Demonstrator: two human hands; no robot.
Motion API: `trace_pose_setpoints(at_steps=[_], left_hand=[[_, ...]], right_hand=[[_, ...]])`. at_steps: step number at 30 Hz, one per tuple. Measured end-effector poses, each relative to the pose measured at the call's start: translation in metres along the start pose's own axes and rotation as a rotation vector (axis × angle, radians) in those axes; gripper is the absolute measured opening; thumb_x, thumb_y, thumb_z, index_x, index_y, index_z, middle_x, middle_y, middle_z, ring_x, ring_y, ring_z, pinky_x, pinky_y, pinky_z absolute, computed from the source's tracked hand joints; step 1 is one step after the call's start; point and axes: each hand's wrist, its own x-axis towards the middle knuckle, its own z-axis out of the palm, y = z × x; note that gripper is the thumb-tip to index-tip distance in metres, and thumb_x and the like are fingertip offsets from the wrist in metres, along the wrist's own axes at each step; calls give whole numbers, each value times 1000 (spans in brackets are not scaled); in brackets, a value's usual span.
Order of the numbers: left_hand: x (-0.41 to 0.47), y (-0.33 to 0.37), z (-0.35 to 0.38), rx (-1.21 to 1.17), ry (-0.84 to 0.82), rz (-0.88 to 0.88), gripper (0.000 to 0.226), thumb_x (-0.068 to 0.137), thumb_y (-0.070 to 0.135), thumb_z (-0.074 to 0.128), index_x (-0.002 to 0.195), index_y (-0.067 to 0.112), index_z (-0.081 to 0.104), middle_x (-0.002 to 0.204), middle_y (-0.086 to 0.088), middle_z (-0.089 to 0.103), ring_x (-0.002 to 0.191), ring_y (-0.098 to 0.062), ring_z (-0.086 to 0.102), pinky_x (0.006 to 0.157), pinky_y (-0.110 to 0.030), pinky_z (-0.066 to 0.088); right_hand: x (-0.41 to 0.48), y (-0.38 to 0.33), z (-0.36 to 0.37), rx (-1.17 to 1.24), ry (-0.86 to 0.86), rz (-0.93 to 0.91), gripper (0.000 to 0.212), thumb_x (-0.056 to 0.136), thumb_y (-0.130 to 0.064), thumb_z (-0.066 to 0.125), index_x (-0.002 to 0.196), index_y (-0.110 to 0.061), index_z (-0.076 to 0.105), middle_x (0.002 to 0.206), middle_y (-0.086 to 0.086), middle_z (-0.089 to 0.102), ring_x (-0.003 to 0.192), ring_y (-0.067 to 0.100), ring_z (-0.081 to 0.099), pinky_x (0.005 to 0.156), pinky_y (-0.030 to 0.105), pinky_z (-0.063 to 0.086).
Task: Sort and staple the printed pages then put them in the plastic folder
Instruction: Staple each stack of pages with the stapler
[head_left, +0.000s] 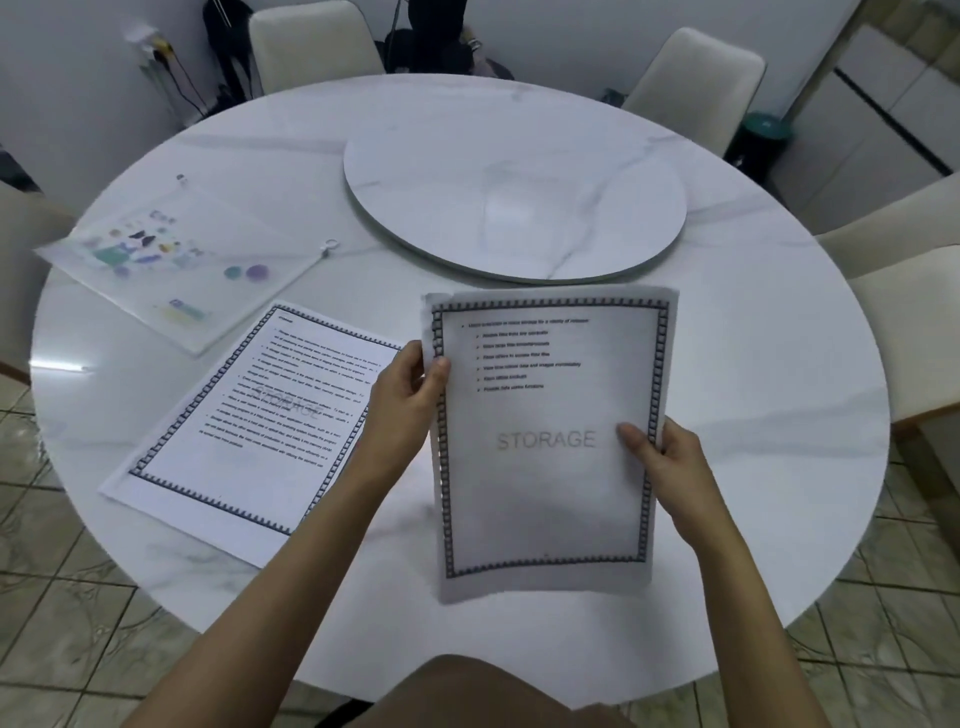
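Left hand pinching printed page left edge, right hand pinching its right edge

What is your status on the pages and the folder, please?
Left hand and right hand pinch the held page by its side edges. Other page flat on table, plastic folder beyond it. Nothing in the way.

Home dining room: round marble table with lazy Susan, padded chairs, tiled floor.
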Motion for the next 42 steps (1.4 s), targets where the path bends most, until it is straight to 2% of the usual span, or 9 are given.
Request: trace_pose_setpoints(at_steps=[3,8,13,17,22,27,31,36,42], left_hand=[[2,-10,-2,-35,13,-50,12,94,18,50,93,12,60,91,-2,67,84,-12,64,73,-28,55],[0,-33,2,-52,34,-172,9,93,14,54,90,16,62,85,1,66,75,-6,63,61,-16,54],[-5,-65,7,92,28,-298,10,91,18,57,94,11,63,89,-5,67,85,-23,66,76,-34,57],[-2,-73,8,202,19,-298,10,89,23,59,91,16,64,88,-2,68,85,-20,66,80,-37,55],[-3,-73,11,279,-25,-253,8,91,23,57,90,17,61,82,4,63,76,-13,61,67,-22,49],[-7,-85,14,310,-6,-279,10,91,25,56,91,16,60,82,5,61,71,-11,57,65,-23,46],[-3,-88,15,357,14,-290,11,92,22,54,92,12,59,81,4,59,71,-11,57,63,-20,45],[2,-81,11,396,-18,-315,28,91,20,57,117,12,52,95,-2,59,83,-16,58,76,-27,48],[-5,-70,-14,480,-14,-179,29,91,16,54,120,17,55,107,5,59,94,-8,55,85,-23,45]], right_hand=[[-4,12,-2,11,-35,70,13,92,-19,54,102,-23,61,95,-12,68,79,-2,68,64,12,52],[-8,37,-4,-43,-80,179,22,92,-22,54,112,-15,61,103,-6,69,89,6,68,77,22,56],[-7,53,-3,-198,-131,260,18,92,-25,56,109,-19,59,108,-2,67,99,16,64,91,36,51],[1,56,0,-410,-43,192,18,91,-19,58,109,-16,58,91,-4,63,88,17,59,70,20,43],[17,39,18,-532,98,-25,25,89,-11,59,113,-7,60,107,5,59,91,14,55,79,20,37],[43,12,51,-470,-6,-138,21,90,-15,59,111,-13,61,104,-4,58,86,-4,54,67,0,37],[61,9,69,-453,-65,-118,20,90,-14,59,109,-12,61,106,-2,59,85,-6,54,68,-1,38],[65,20,74,-451,-111,-59,16,90,-16,59,106,-15,61,109,-1,60,85,-7,54,68,-2,36],[59,27,78,-446,-137,-58,18,91,-16,58,108,-13,62,107,-1,59,85,-6,54,68,-1,37]])
